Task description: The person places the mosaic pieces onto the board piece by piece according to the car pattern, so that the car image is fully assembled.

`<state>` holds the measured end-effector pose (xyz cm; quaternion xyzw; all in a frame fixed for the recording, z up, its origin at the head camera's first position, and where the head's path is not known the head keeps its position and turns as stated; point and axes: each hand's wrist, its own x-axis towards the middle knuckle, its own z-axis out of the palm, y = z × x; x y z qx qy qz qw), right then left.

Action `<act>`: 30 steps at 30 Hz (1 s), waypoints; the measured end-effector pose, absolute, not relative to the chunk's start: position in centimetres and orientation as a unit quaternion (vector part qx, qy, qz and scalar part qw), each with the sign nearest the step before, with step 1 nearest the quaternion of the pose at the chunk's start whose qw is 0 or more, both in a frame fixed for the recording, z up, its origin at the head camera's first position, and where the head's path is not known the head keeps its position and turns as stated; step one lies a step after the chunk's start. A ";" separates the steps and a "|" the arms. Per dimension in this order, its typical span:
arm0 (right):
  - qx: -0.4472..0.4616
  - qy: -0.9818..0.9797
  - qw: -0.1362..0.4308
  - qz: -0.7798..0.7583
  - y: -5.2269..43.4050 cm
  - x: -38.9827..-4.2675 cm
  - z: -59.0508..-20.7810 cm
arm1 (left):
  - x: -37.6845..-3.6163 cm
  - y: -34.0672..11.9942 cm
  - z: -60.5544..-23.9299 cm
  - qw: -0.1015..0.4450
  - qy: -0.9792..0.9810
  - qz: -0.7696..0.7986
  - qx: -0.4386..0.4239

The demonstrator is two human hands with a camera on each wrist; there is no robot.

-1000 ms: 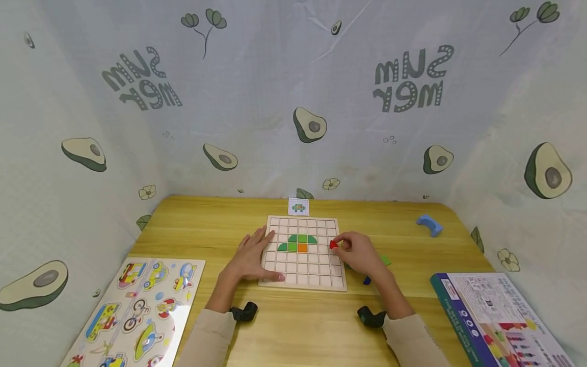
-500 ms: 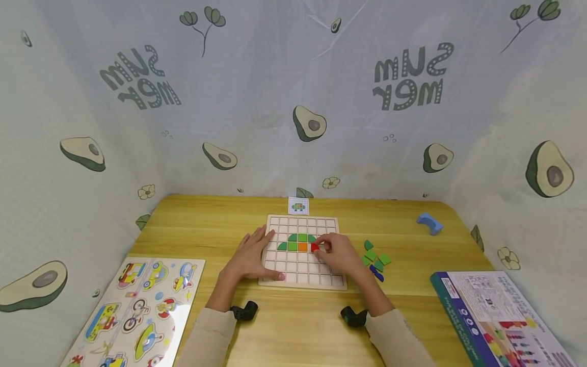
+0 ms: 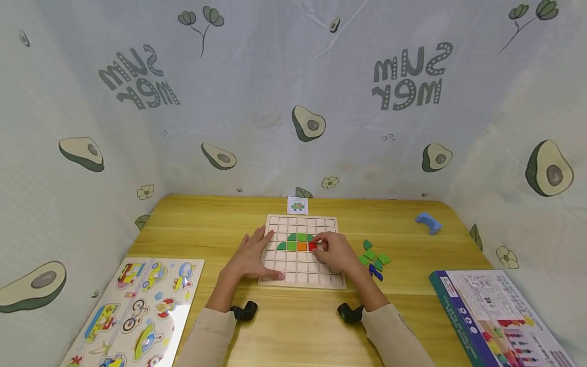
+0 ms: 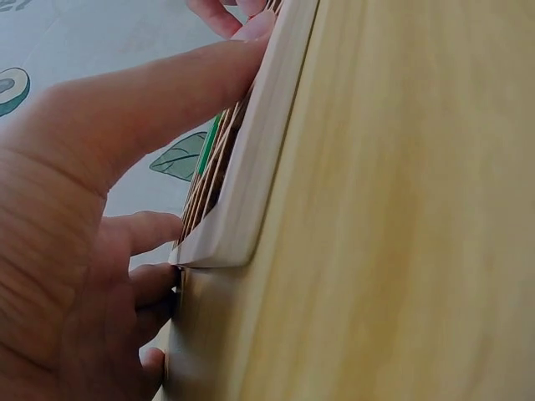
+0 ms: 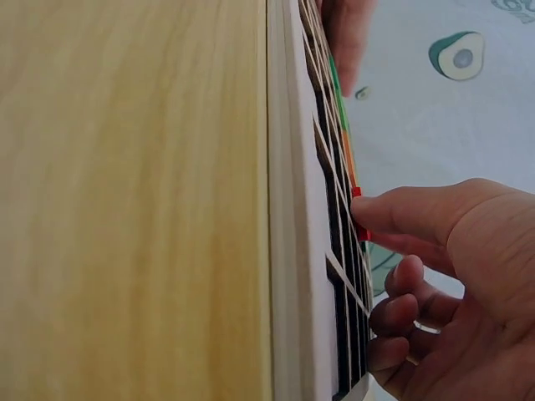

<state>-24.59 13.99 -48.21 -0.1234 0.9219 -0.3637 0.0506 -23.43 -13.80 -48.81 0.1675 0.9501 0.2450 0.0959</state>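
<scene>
A square wooden grid board [image 3: 293, 266] lies on the table. My left hand [image 3: 249, 257] rests spread along its left side, thumb on the front left corner area and fingers at the left edge. Between thumb and forefinger, my right hand [image 3: 337, 252] pinches a small red tile [image 3: 312, 246] at a square just right of an orange tile [image 3: 301, 246]. Several green tiles [image 3: 291, 246] sit left of and above the orange one. In the right wrist view the red tile [image 5: 360, 224] is at the grid surface under the thumb; the other fingers curl below.
Loose green tiles [image 3: 370, 254] and blue pieces [image 3: 377, 274] lie right of the board. Behind it stands a small picture card [image 3: 297, 206]. A blue arch block [image 3: 429, 223] is at the far right, a box [image 3: 486, 300] at the near right, a vehicle puzzle board [image 3: 169, 341] at the left.
My right hand has carried the red tile leftward from the board's right side to beside the orange tile, uncovering the loose pieces at right. The left hand has stayed in place.
</scene>
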 end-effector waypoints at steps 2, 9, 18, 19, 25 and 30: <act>-0.124 0.922 0.050 -0.364 14.0 -24.7 -48.2 | -23.4 -13.8 -48.8 0.096 0.950 0.245 0.168; -0.115 0.921 0.048 -0.369 14.0 -24.8 -48.1 | -23.5 -13.9 -48.9 0.100 0.951 0.242 0.165; -0.116 0.921 0.052 -0.370 13.9 -24.8 -48.2 | -23.6 -13.8 -49.1 0.107 0.950 0.243 0.162; -0.116 0.921 0.052 -0.369 13.9 -24.8 -48.2 | -23.6 -13.8 -49.1 0.108 0.951 0.241 0.161; -0.103 0.921 0.040 -0.375 14.3 -24.6 -47.9 | -23.6 -13.8 -48.9 0.108 0.950 0.244 0.161; -0.103 0.922 0.018 -0.374 16.3 -24.1 -47.0 | -23.7 -13.6 -48.7 0.110 0.947 0.255 0.159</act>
